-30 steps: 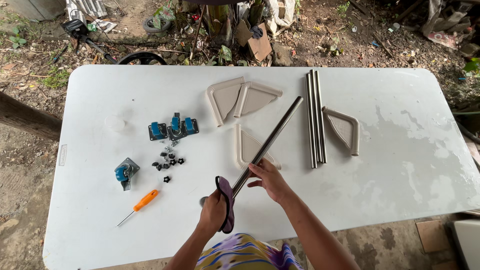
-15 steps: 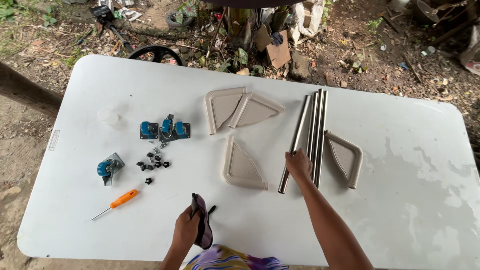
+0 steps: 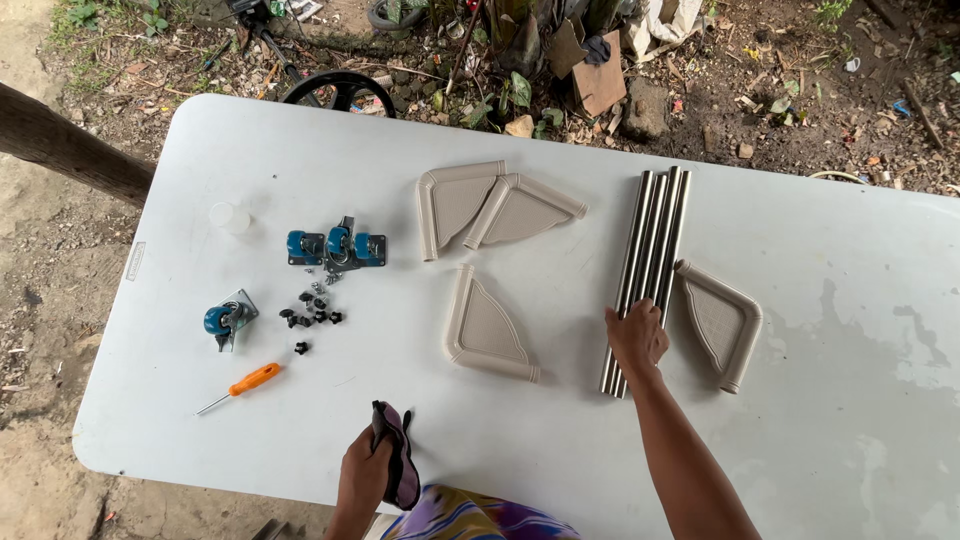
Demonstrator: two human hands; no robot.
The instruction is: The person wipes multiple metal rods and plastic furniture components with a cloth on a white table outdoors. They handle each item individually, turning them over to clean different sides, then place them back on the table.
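Head cam, looking down on white folding table (image 3: 700, 450) set outdoors on dirt ground.

R hand (image 3: 636, 338): lies palm-down on the near end of a bundle of 4 steel tubes (image 3: 652, 260), fingers curled loosely over the tubes, touching them; can't tell if any 1 tube is actually clamped. Tubes lie side by side, touching each other, running away from the person, right of table centre.

L hand (image 3: 364, 470): at the near table edge, fingers closed around a dark purple cloth (image 3: 398, 460); cloth sticks up and hangs out of the fist, over the table edge.

Around the tubes: 4 beige triangular corner brackets. 1 bracket (image 3: 718, 322) just right of the tubes, touching or nearly so at its upper corner. 1 bracket (image 3: 486, 328) left of the tubes, apart from them. 2 more, (image 3: 455, 205) and (image 3: 524, 212), at the far side, touching each other.

L part of table: group of blue caster wheels on metal plates (image 3: 335, 247); single blue caster (image 3: 228, 318) apart from the group, nearer the left edge. Small black screws/nuts (image 3: 310, 315) scattered between them. Orange-handled screwdriver (image 3: 240, 386) near front-left, well apart from both hands. Small clear cup or lid (image 3: 230, 216) far left.
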